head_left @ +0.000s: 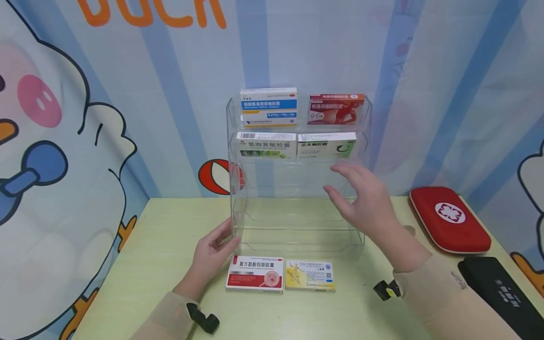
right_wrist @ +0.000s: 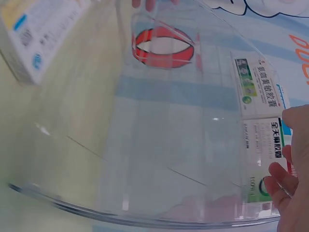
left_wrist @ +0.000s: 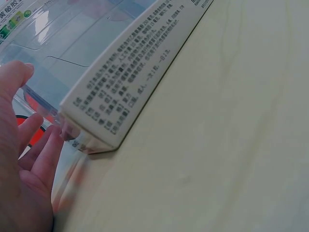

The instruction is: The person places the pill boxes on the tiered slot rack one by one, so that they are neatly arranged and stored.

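A clear plastic tiered rack (head_left: 297, 238) stands on the table. Its top tier bears a blue-and-white medicine box (head_left: 269, 107) and a red medicine box (head_left: 333, 109). On the tier below, a white-and-green capsule box (head_left: 266, 145) sits beside another green-cornered box (head_left: 326, 145). My left hand (head_left: 212, 252) holds the rack's lower left side, thumb in front. Raised before the rack's right half, my right hand (head_left: 365, 203) has thumb and fingers spread, with nothing between them. Flat at the rack's foot lie a red-and-white box (head_left: 255, 274) and a yellow-and-white box (head_left: 310, 275).
To the right, a red zipped case (head_left: 450, 219) with a white emblem lies on the table (head_left: 170, 226). A black pouch (head_left: 499, 293) is nearer, by the right forearm. Behind the rack hangs a blue striped cartoon backdrop (head_left: 178, 94).
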Motion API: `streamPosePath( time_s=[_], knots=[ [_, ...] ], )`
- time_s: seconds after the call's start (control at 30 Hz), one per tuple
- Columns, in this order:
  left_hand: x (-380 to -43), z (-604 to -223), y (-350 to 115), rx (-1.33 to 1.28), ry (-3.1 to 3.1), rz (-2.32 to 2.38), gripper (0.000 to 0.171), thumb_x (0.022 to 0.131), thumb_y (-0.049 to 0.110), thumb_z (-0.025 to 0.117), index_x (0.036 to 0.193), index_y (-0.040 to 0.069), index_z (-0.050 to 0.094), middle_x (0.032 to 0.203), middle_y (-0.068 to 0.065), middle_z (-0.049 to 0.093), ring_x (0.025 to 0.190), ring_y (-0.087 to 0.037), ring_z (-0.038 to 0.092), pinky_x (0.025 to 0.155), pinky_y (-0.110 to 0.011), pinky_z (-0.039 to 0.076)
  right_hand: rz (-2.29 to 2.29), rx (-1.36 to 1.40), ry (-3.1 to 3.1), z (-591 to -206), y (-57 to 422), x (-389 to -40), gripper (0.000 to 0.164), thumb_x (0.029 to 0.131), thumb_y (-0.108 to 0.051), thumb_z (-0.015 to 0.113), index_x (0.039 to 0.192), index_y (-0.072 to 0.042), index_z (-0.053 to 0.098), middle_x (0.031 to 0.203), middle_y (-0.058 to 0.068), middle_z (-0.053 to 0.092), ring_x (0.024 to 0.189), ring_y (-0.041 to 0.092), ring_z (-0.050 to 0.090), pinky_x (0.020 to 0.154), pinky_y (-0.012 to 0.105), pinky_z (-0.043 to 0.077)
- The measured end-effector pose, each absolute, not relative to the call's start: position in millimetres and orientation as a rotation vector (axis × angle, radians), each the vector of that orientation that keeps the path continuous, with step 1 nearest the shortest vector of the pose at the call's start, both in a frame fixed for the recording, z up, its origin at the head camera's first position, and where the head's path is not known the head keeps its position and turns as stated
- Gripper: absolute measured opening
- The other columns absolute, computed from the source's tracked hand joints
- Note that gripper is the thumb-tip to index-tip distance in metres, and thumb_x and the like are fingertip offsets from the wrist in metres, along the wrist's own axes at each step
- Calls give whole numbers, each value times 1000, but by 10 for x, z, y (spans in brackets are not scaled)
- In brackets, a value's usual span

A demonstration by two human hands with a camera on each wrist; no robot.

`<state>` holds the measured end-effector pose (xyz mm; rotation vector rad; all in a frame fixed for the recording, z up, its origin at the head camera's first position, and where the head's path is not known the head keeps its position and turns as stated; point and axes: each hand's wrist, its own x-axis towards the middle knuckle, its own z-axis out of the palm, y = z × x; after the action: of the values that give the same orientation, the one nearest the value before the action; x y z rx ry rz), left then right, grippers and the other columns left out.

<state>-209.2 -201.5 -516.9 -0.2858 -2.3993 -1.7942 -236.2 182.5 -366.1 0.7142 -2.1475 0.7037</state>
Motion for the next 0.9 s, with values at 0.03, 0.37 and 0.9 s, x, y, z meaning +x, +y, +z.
streamPosePath(
  time_s=[0.03,0.37,0.9],
  knots=[
    [-2091,-5171,-2015,-281,-2402,-1790,62,104,17,78,163,20,56,164,-8,61,149,-35,62,106,-16,57,716,719,-2153,-3720,1827,-2330,48,92,-18,89,134,-1,73,133,17,78,126,37,74,107,58,62],
    [-2084,-5159,-2013,-271,-2403,-1792,62,104,15,77,162,19,56,163,-8,62,149,-35,62,106,-17,57,791,769,-2174,-4334,1798,-1968,49,85,-13,91,130,-6,75,121,9,80,98,21,77,80,37,67],
    [-2091,-5154,-2006,-273,-2389,-1820,62,104,15,78,162,19,56,164,-7,61,149,-34,62,107,-17,57,925,834,-2200,-4854,1727,-1688,42,87,-13,90,126,-9,76,115,3,81,90,16,77,83,23,65]
  ],
)
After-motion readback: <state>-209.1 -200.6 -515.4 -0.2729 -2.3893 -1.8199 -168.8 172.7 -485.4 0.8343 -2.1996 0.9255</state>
